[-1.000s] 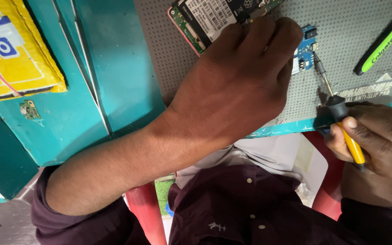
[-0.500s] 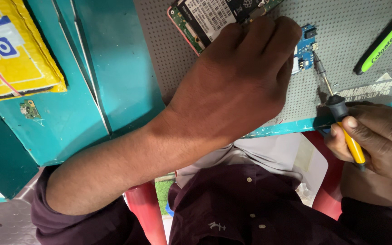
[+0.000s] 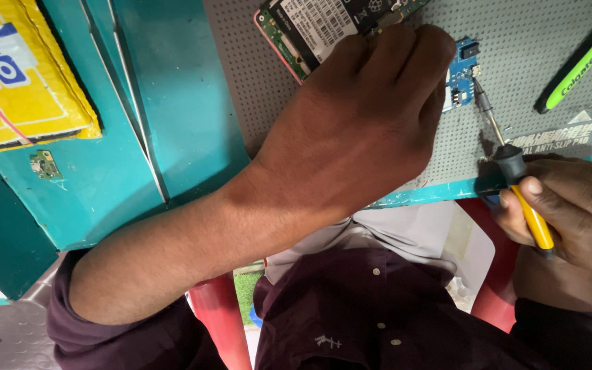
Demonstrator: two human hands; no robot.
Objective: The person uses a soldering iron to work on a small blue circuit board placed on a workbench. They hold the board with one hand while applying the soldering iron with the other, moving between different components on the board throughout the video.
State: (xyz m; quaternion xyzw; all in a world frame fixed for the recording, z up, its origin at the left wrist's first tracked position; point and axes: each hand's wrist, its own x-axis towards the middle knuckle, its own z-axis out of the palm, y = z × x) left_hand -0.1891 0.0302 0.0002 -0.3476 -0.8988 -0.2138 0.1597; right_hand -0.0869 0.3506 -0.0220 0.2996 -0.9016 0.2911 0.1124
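left hand [image 3: 364, 130]: pressed knuckles-up on the grey mat [image 3: 536, 89], fingers curled beside the small blue circuit board [image 3: 462, 72], grasp hidden | right hand [image 3: 570, 209]: closed around yellow-handled soldering iron [image 3: 515, 175] at the bench's near edge, tip touching the board | opened phone [image 3: 323, 24]: far edge of mat | green pen [image 3: 580, 62]: mat's right side

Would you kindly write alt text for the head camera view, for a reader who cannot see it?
The right hand holds a yellow-handled soldering iron with its tip at a small blue circuit board, which the left hand steadies on a grey dotted mat. An opened phone lies beside them.
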